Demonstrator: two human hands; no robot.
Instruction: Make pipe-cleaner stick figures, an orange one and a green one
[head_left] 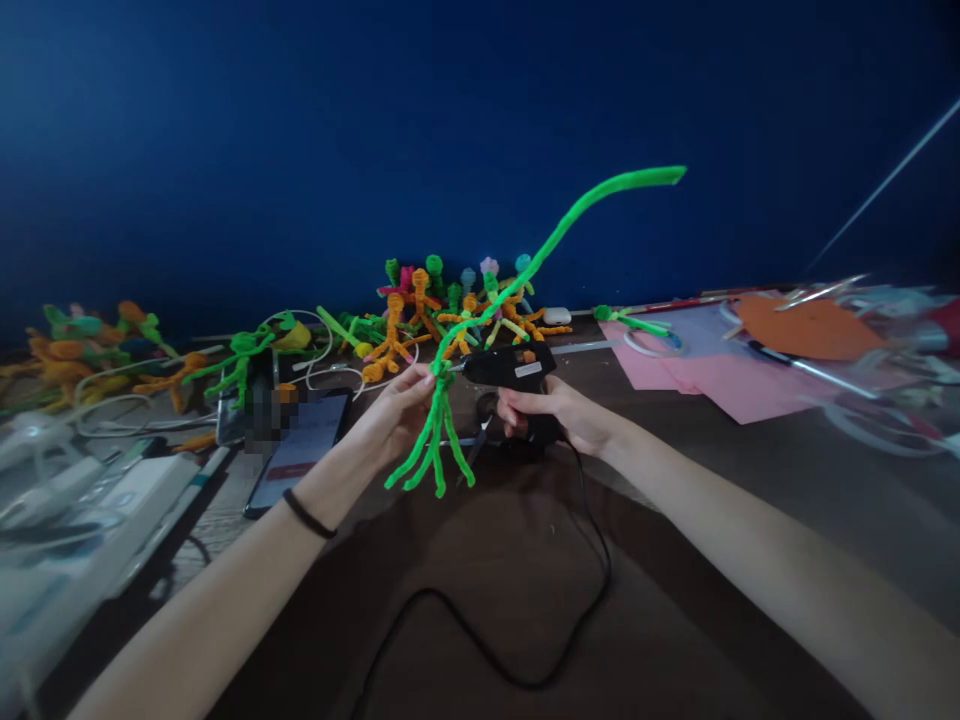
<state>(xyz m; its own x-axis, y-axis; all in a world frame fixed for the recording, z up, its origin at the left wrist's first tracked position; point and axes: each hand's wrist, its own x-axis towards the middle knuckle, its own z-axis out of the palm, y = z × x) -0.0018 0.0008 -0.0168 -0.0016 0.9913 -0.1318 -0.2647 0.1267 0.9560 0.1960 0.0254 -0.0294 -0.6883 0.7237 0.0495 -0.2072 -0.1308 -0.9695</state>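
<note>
In the middle of the head view, my left hand (401,410) pinches a bright green pipe cleaner figure (437,440). Several thin strands hang down from the pinch, and one long stem curves up to the right. My right hand (559,412) is wrapped round the handle of a black hot glue gun (502,368). The gun's nozzle points left and meets the green figure close to my left fingertips; whether glue is coming out cannot be made out. From the gun a black cord (525,683) runs down across the dark table.
Behind my hands stand several colourful pipe cleaner figures (395,330) against the blue wall, with more at the left. A phone (296,455) and a white power strip (112,520) lie left. At the right are pink sheets (739,385) and an orange piece (810,328).
</note>
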